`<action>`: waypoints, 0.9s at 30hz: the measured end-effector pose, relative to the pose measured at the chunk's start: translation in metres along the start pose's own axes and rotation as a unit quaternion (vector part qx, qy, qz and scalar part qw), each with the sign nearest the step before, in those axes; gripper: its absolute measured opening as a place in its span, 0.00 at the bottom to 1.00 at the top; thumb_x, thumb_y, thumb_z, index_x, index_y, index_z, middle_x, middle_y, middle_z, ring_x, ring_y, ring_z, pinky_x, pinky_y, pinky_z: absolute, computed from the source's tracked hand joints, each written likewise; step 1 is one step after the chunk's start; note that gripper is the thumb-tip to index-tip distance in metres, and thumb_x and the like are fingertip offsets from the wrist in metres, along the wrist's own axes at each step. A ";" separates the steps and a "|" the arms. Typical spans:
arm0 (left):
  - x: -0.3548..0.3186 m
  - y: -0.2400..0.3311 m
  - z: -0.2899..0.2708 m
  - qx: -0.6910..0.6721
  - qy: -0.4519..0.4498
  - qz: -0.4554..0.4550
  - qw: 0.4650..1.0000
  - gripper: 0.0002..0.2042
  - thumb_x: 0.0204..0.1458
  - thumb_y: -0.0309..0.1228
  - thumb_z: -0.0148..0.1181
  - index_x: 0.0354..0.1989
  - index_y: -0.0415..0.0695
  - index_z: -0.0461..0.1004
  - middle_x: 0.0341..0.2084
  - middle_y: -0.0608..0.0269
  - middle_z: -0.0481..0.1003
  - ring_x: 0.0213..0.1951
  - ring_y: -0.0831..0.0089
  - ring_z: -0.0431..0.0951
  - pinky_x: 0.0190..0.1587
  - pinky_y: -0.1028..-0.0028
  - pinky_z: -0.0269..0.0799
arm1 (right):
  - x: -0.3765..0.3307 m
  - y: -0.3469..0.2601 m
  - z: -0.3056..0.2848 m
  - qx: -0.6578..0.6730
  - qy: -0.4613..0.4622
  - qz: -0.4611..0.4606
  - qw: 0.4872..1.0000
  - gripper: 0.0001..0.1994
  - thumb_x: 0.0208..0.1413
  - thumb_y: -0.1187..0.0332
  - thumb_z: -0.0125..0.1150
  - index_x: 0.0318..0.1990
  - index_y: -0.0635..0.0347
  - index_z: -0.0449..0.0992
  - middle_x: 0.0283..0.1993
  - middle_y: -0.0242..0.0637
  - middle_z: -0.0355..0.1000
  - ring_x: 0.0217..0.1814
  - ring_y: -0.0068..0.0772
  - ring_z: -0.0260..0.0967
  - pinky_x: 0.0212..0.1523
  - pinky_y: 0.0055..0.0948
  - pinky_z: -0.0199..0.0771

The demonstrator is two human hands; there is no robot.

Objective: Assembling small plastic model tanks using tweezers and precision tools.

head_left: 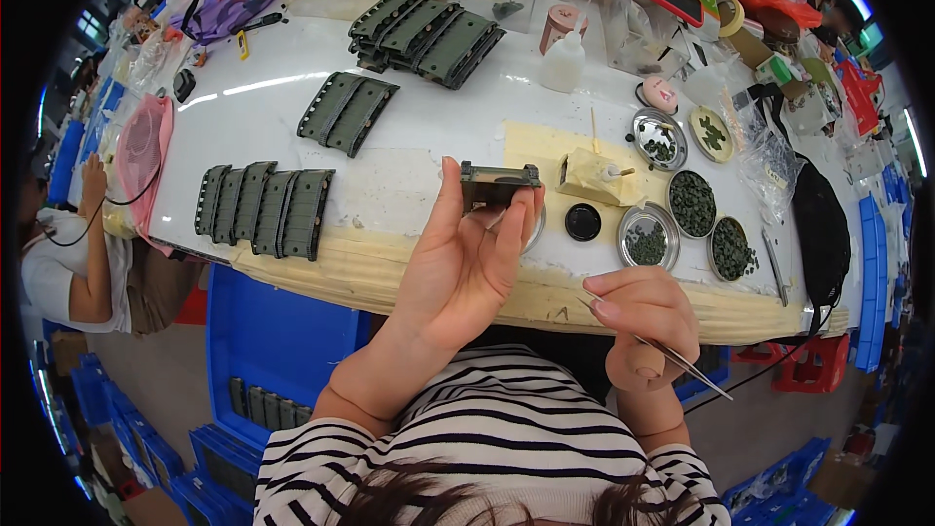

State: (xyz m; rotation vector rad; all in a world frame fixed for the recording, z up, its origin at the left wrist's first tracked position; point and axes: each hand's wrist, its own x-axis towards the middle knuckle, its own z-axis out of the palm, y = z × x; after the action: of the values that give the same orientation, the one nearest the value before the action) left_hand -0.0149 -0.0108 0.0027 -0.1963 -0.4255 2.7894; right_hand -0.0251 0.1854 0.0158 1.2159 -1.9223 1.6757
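Observation:
My left hand (pixel 458 278) is raised over the table's near edge. Its thumb and fingers hold a small dark green molded plastic part (pixel 499 175) upright by its sides. To the right, my right hand (pixel 648 317) grips a pair of thin metal tweezers (pixel 685 365), apart from the part. Beyond that hand stand round tins of tiny dark green pieces: a silvery dish (pixel 623 251), a fuller tin (pixel 672 205) and another tin (pixel 716 268). A small round black pot (pixel 582 222) sits left of them, before a tape-covered block (pixel 584 178) with a stick in it.
Ribbed green panels lie at left (pixel 263 209), mid-table (pixel 348 112) and stacked farther back (pixel 429 34). A white squeeze bottle (pixel 562 65) stands behind the block. A black bag (pixel 820 224) hangs at right. Below left is a blue bin (pixel 282 307); another person (pixel 83 273) sits at far left.

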 end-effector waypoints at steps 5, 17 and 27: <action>0.000 0.002 0.000 0.029 0.007 0.012 1.000 0.27 0.58 0.47 0.51 0.51 0.31 0.61 0.45 0.48 0.69 0.49 0.65 0.74 0.52 0.75 0.76 | 0.002 0.001 0.001 0.006 -0.001 -0.004 1.000 0.17 0.57 0.55 0.56 0.40 0.62 0.77 0.35 0.38 0.75 0.41 0.41 0.75 0.38 0.30 0.73; -0.024 0.019 0.013 0.391 0.058 0.280 0.875 0.22 0.58 0.24 0.45 0.62 0.41 0.52 0.56 0.40 0.63 0.59 0.52 0.65 0.60 0.54 0.66 | 0.012 0.030 0.027 -0.028 -0.057 0.216 0.974 0.06 0.55 0.72 0.58 0.38 0.64 0.78 0.29 0.38 0.74 0.29 0.32 0.66 0.31 0.27 0.64; -0.025 0.027 0.002 0.454 0.114 0.315 0.825 0.23 0.58 0.23 0.50 0.62 0.40 0.55 0.49 0.49 0.69 0.55 0.60 0.71 0.57 0.59 0.70 | 0.026 0.040 0.047 -0.138 -0.109 0.170 0.969 0.06 0.51 0.70 0.62 0.34 0.62 0.78 0.28 0.37 0.73 0.28 0.39 0.65 0.32 0.32 0.64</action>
State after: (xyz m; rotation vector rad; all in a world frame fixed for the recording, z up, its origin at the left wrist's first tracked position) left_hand 0.0009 -0.0438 -0.0013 -0.4942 1.2336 3.1322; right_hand -0.0573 0.1302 -0.0037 1.0423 -2.5216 1.3962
